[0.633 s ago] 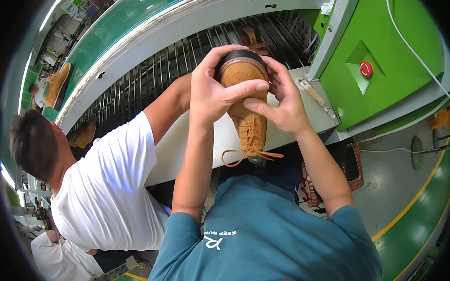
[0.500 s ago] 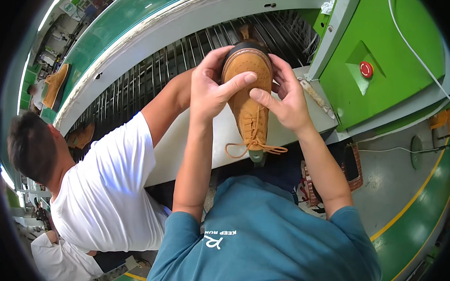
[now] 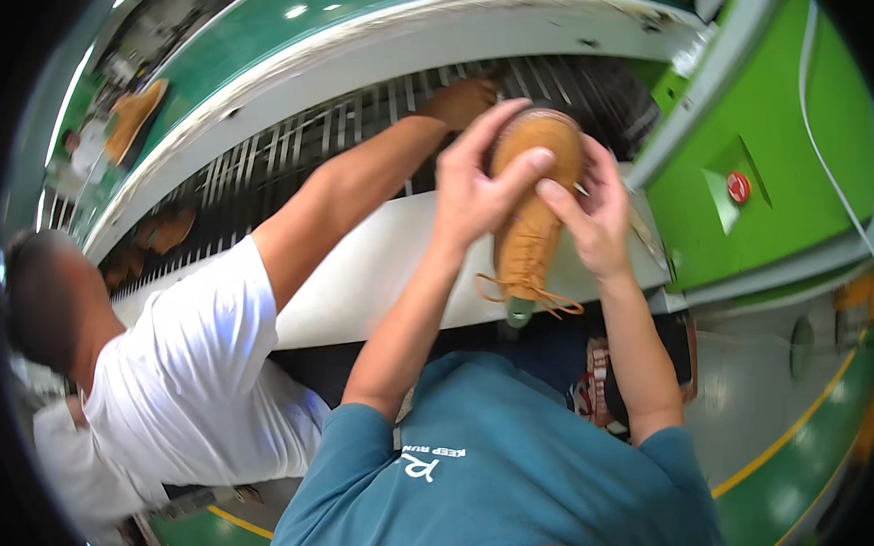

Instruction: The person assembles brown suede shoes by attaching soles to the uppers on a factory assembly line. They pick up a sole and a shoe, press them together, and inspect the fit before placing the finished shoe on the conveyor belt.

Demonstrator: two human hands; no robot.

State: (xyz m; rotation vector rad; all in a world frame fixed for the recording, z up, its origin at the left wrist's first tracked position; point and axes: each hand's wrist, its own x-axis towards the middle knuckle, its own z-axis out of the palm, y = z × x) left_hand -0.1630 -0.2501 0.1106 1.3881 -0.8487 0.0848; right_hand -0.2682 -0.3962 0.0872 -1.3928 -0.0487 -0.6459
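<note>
A tan lace-up shoe (image 3: 533, 219) is held up in front of me, toe pointing away and upper facing up. Its laces hang loose near the heel end, where a green shoe last (image 3: 519, 312) pokes out. My left hand (image 3: 480, 188) wraps the left side of the toe, thumb laid on top. On the other side, my right hand (image 3: 598, 216) grips with its thumb across the upper. The fingers under the sole are hidden. Just left of the toe, a co-worker's hand (image 3: 462, 103) reaches over the rollers; what it touches is unclear.
A roller conveyor (image 3: 317, 139) runs behind a pale ledge (image 3: 360, 270). Beyond it, another tan shoe (image 3: 134, 118) rests on a green belt. At right stands a green machine housing (image 3: 689, 224) with a red stop button (image 3: 738, 187). A co-worker in white (image 3: 203, 361) stands close at left.
Both my hands and the shoe appear farther right in the view, partly because the whole view has shifted. The co-worker's arm now extends farther out over the rollers.
</note>
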